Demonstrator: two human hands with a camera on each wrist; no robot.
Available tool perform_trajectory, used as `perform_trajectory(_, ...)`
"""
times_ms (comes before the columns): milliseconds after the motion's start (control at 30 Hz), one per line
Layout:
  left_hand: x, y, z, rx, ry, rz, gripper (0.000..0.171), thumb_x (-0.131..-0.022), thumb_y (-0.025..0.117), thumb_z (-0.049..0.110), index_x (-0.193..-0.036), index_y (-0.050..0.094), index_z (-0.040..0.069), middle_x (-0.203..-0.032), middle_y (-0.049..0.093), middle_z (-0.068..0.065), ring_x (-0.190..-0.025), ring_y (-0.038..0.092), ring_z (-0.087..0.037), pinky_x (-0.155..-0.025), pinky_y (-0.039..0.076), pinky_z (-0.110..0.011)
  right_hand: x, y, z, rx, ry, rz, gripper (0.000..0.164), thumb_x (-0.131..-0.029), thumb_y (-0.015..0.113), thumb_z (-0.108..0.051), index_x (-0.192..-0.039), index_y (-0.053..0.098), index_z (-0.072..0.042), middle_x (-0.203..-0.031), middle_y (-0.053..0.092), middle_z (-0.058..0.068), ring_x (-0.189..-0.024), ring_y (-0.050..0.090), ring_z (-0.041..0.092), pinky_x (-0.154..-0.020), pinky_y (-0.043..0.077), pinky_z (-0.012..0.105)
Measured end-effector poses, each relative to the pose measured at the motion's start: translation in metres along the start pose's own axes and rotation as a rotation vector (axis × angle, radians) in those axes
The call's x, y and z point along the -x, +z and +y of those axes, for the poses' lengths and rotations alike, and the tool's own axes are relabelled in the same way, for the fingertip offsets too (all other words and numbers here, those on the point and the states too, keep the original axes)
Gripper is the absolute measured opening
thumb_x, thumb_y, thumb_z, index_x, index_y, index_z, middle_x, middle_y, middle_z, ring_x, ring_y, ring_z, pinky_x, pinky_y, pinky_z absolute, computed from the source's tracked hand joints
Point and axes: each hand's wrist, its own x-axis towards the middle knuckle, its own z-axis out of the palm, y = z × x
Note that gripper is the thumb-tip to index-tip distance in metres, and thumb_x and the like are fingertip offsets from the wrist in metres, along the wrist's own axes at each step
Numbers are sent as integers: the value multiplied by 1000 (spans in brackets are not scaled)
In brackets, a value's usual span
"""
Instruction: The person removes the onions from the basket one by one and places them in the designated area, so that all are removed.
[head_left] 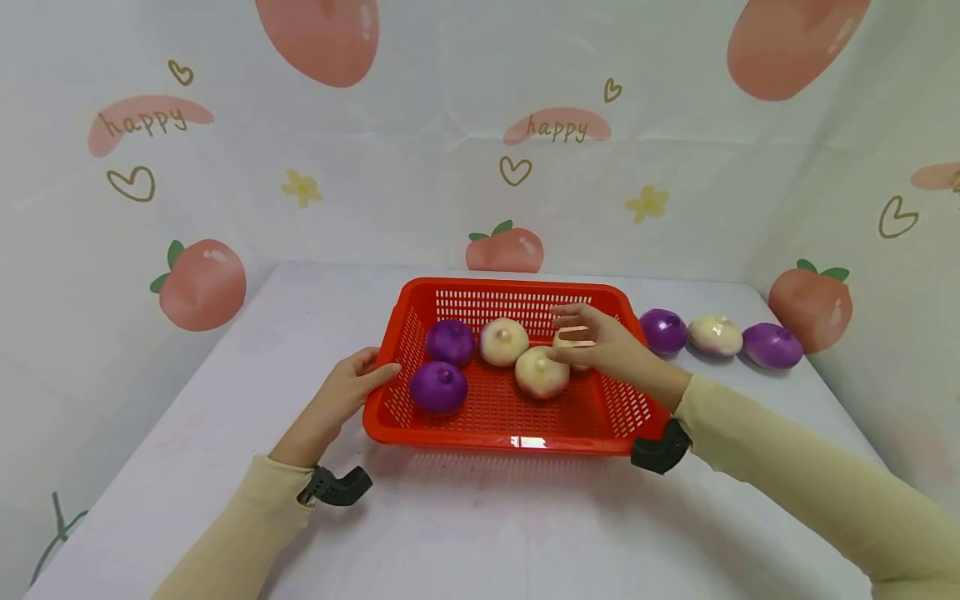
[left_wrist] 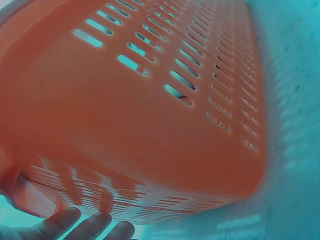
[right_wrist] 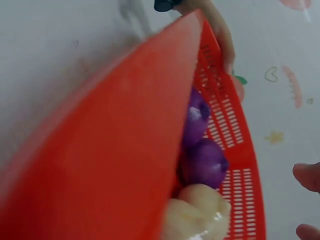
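Note:
A red plastic basket (head_left: 457, 439) with slotted walls stands mid-table. Two purple onions (head_left: 439, 388) lie in its left part. Beside them are pale onions, one (head_left: 504, 342) near the back wall and another (head_left: 542, 373) further forward. My left hand (head_left: 341, 404) holds the basket's left rim, thumb over the edge and fingers (left_wrist: 92, 226) against the outer wall. Over the basket's right part hovers my right hand (head_left: 600, 337), its fingers spread apart. It partly hides a third pale onion (head_left: 564, 340); whether it touches that onion cannot be told.
On the table (head_left: 480, 533) right of the basket, a purple onion (head_left: 663, 332), a pale onion (head_left: 716, 336) and another purple onion (head_left: 772, 346) lie in a row. A white printed sheet (head_left: 420, 192) hangs behind and along the sides.

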Motion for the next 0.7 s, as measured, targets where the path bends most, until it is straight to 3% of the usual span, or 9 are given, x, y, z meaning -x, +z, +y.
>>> perform_trajectory(200, 0, 0, 0, 2, 0, 1, 49, -98, 55, 30, -131, 46, -4, -112, 65, -19, -89, 67, -14, -79, 55, -22, 0, 13, 5, 31, 22, -43, 60, -89, 69, -16, -140, 41, -1, -140, 46, 26, -128, 47, 43, -103, 43, 52)
perform_trajectory(400, 0, 0, 0, 2, -6, 6, 49, -98, 55, 30, -132, 46, -4, -110, 66, -16, -88, 67, -13, -79, 55, -21, -1, 27, 13, 85, 4, -28, 63, -83, 75, -12, -136, 45, 4, -139, 48, 23, -130, 45, 44, -106, 39, 54)
perform_trajectory(700, 1, 0, 1, -9, -8, 1, 50, -98, 55, 31, -133, 45, -3, -114, 64, -21, -89, 66, -13, -80, 54, -21, -3, 29, 16, 159, 52, -28, 71, -81, 78, -14, -140, 41, 2, -144, 42, 22, -138, 35, 44, -110, 33, 56)
